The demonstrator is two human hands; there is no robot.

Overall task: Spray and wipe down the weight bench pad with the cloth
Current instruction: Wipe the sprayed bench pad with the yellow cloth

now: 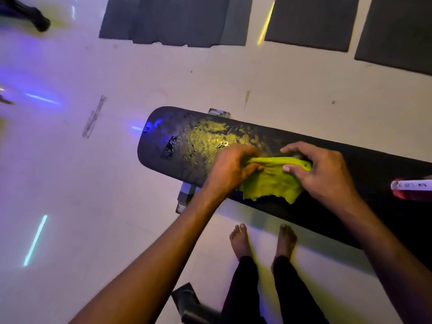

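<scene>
Weight bench pad (350,160): black, long, lying slantwise across the pale floor (117,206); its rounded far end is wet, with beads and smears of liquid glinting yellow and blue.
Cloth (273,181): yellow-green, crumpled, lying on the pad near its front edge, just beside the wet patch.
Left hand (231,169): grip clamped on the cloth's left end, fingers curled into the fabric.
Right hand (320,169): grip clamped on the cloth's right end, thumb and fingers pinching a rolled upper fold that stretches between the two hands.
Spray bottle (411,189): reddish with white label, lying on the pad at the right frame edge, apart from the cloth.
Bare feet (240,242): on the floor beside the pad.
Dark mats (175,19): on the floor beyond.
</scene>
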